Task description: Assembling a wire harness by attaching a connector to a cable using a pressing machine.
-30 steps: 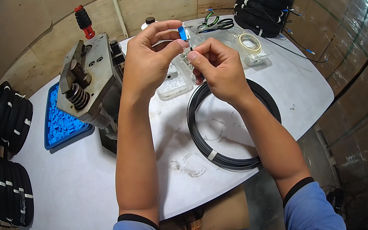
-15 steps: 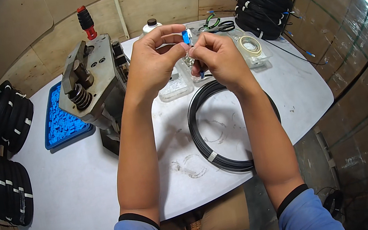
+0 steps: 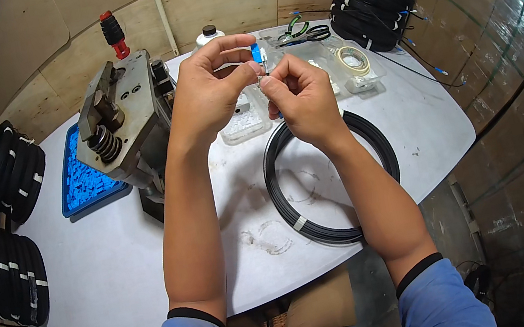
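Above the table's far middle, my left hand [image 3: 205, 93] is closed, pinching a small blue plastic connector housing [image 3: 256, 53] between thumb and forefinger. Right beside the housing stands a small white connector piece [image 3: 263, 56]; whether the two are joined cannot be made out. My right hand [image 3: 307, 100] pinches the thin dark cable end just below the white piece, its other fingers curled in. A bit of blue shows under those fingers. Below my right hand and forearm lies a coil of black cable [image 3: 278, 199], flat on the table and bound with white tape.
A metal hand press [image 3: 138, 108] stands left of my left forearm, beside a blue tray [image 3: 99, 203] of small blue parts. Beyond my hands are clear plastic boxes [image 3: 248, 132], a white bottle [image 3: 209, 36], pliers [image 3: 300, 27], scissors [image 3: 317, 34] and a tape roll [image 3: 354, 61]. Stacked black coils [image 3: 371, 6] sit far right.
Both hands have shifted slightly left with the connector parts. My right hand has turned a little, its fingers now bunched closer under the cable end.
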Available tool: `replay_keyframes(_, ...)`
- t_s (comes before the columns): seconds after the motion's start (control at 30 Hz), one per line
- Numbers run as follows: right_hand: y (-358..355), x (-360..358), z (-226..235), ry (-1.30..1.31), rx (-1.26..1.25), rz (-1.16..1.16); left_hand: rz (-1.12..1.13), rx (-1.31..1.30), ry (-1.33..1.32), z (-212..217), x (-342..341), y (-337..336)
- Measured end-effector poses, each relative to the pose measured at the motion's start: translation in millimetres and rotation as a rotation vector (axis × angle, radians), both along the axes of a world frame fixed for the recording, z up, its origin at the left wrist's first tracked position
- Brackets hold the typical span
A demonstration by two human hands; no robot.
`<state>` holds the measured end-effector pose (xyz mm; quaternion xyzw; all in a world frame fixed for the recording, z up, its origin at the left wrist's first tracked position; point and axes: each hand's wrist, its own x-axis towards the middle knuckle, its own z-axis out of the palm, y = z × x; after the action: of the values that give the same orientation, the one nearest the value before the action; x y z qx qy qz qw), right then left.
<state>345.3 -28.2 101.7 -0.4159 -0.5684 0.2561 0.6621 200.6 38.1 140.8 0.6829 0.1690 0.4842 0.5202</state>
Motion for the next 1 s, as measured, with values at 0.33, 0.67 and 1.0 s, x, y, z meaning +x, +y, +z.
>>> replay_keyframes(0.33, 1.5, 2.4, -2.5, 0.016, 0.011, 0.008, 0.007, 0.018, -0.017, -2.4, 1.6, 2.1)
replay_keyframes(0.67, 2.2, 3.8, -3.5, 0.033, 0.019, 0.012, -0.027, -0.037, -0.001, 0.6, -0.3, 0.2)
replay_keyframes(1.0, 2.5, 4.4, -3.6, 0.045, 0.023, 0.057, -0.012, -0.023, -0.015, 0.2, -2.4, 0.9)
